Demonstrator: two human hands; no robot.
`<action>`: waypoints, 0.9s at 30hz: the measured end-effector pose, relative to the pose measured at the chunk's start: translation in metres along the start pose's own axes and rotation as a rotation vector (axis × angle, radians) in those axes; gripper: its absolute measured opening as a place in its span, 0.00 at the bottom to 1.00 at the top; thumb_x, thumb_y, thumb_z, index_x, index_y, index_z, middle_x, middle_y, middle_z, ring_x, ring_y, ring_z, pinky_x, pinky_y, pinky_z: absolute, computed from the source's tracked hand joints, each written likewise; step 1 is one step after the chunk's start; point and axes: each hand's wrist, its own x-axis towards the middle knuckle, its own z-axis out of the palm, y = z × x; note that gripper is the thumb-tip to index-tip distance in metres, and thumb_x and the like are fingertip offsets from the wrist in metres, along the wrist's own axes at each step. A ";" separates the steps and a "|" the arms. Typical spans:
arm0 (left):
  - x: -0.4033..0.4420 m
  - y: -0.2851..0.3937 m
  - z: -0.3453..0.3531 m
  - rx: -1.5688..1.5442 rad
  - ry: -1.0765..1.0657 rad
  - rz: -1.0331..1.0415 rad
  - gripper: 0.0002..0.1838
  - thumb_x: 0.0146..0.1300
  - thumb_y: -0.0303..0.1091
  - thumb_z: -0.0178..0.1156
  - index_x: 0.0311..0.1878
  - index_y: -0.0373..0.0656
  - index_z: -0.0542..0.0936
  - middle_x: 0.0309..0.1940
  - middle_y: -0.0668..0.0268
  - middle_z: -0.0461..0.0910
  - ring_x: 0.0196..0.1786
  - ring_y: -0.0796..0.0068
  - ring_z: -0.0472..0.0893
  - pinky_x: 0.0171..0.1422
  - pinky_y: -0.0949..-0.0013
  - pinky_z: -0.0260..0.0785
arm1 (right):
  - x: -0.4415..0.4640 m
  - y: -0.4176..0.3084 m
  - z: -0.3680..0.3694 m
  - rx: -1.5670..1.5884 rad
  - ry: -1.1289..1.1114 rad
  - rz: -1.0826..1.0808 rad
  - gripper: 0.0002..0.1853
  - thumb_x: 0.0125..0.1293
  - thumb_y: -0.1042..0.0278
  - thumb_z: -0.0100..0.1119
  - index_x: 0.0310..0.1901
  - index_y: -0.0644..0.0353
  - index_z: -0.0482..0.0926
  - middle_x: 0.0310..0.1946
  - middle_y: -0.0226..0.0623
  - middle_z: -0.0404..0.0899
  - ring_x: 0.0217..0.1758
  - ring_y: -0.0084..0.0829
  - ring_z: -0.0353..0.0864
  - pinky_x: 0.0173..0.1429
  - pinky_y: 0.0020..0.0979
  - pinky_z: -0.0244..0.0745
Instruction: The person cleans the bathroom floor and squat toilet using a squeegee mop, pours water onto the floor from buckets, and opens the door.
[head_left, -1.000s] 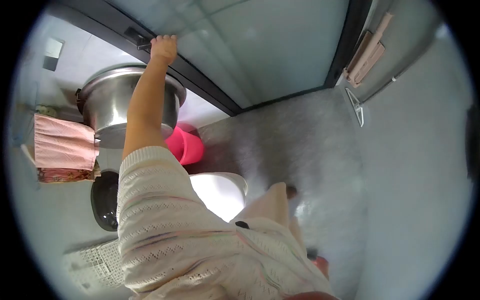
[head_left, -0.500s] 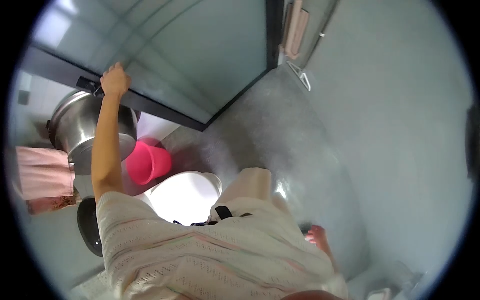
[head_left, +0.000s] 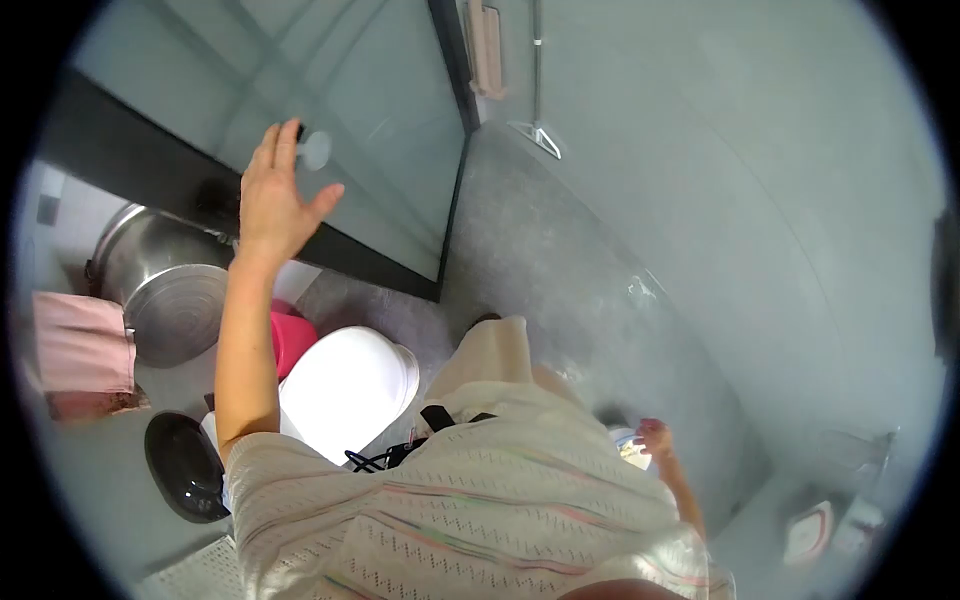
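Note:
My left hand is open, thumb and fingers spread, its palm against the dark frame and frosted glass of the door. A dark handle area lies just left of the wrist. Low on the right, my right hand has its fingers curled at the edge of a white container with a coloured label. My clothing partly hides this container, and its exact kind does not show.
Left of the door stand a large steel pot, a pink bucket and a white-lidded toilet. A pink towel hangs beside a dark basin. At the far wall is a squeegee; a grey wall rises on the right.
My left hand has let go near the door handle and opened flat on the door, slightly right. The door has swung toward me. My right hand and the white container show more fully.

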 end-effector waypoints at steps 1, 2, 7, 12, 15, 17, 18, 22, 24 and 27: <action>-0.005 0.014 -0.006 0.006 0.045 0.084 0.34 0.44 0.36 0.66 0.56 0.38 0.67 0.58 0.49 0.63 0.58 0.53 0.65 0.61 0.58 0.57 | 0.003 0.017 -0.010 -0.001 0.005 0.026 0.17 0.58 0.64 0.49 0.48 0.59 0.70 0.31 0.37 0.78 0.25 0.34 0.80 0.19 0.35 0.70; -0.010 0.025 -0.014 0.015 0.091 0.165 0.32 0.44 0.35 0.65 0.55 0.39 0.68 0.57 0.50 0.63 0.58 0.53 0.65 0.62 0.58 0.57 | 0.006 0.042 -0.025 -0.003 0.007 0.049 0.17 0.57 0.67 0.50 0.49 0.59 0.70 0.32 0.39 0.78 0.26 0.34 0.80 0.20 0.34 0.72; -0.016 0.066 -0.036 -0.150 0.325 0.470 0.19 0.42 0.25 0.60 0.43 0.39 0.76 0.53 0.56 0.67 0.59 0.55 0.64 0.62 0.53 0.55 | 0.002 0.115 -0.043 0.223 0.062 0.318 0.17 0.57 0.70 0.51 0.49 0.60 0.70 0.33 0.41 0.78 0.26 0.35 0.81 0.20 0.34 0.72; 0.011 0.126 -0.021 -0.169 0.317 0.834 0.08 0.41 0.26 0.56 0.28 0.38 0.76 0.36 0.59 0.71 0.48 0.60 0.70 0.62 0.54 0.55 | -0.029 0.152 -0.020 0.192 0.039 0.273 0.17 0.57 0.70 0.50 0.50 0.60 0.68 0.33 0.41 0.78 0.25 0.34 0.80 0.21 0.35 0.71; 0.032 0.155 -0.010 -0.052 0.318 1.053 0.03 0.40 0.27 0.54 0.16 0.43 0.73 0.18 0.67 0.65 0.30 0.70 0.68 0.65 0.55 0.53 | -0.045 0.163 -0.006 0.198 0.033 0.246 0.18 0.57 0.69 0.49 0.51 0.60 0.68 0.33 0.41 0.77 0.25 0.34 0.80 0.22 0.36 0.70; 0.043 0.179 0.000 -0.085 0.385 1.126 0.05 0.39 0.28 0.54 0.12 0.44 0.73 0.14 0.68 0.64 0.28 0.70 0.68 0.65 0.57 0.52 | -0.056 0.164 0.003 0.183 0.085 0.214 0.18 0.57 0.69 0.50 0.50 0.61 0.68 0.32 0.41 0.77 0.26 0.34 0.80 0.22 0.35 0.70; 0.049 0.190 0.004 -0.066 0.358 1.158 0.06 0.40 0.29 0.54 0.12 0.45 0.73 0.14 0.69 0.64 0.27 0.71 0.68 0.64 0.57 0.52 | -0.060 0.164 0.005 0.188 0.095 0.211 0.18 0.57 0.69 0.50 0.50 0.62 0.68 0.32 0.41 0.77 0.26 0.34 0.80 0.22 0.35 0.70; 0.076 0.238 0.015 0.109 0.205 1.262 0.08 0.42 0.31 0.56 0.11 0.48 0.76 0.12 0.71 0.67 0.26 0.72 0.68 0.60 0.58 0.53 | -0.080 0.155 0.012 0.199 0.150 0.204 0.20 0.56 0.69 0.49 0.51 0.65 0.68 0.32 0.43 0.78 0.26 0.35 0.80 0.23 0.35 0.72; 0.091 0.262 0.019 0.205 0.152 1.317 0.07 0.45 0.33 0.56 0.14 0.50 0.78 0.15 0.72 0.72 0.27 0.73 0.71 0.56 0.57 0.54 | -0.090 0.154 0.017 0.202 0.189 0.187 0.21 0.55 0.69 0.49 0.51 0.67 0.68 0.32 0.44 0.78 0.26 0.35 0.80 0.23 0.35 0.72; 0.117 0.295 0.036 0.234 0.132 1.368 0.07 0.46 0.33 0.55 0.17 0.50 0.80 0.17 0.71 0.75 0.28 0.71 0.74 0.54 0.55 0.55 | -0.088 0.179 0.033 0.129 0.256 0.075 0.12 0.54 0.66 0.50 0.37 0.63 0.77 0.25 0.38 0.80 0.28 0.32 0.80 0.29 0.33 0.74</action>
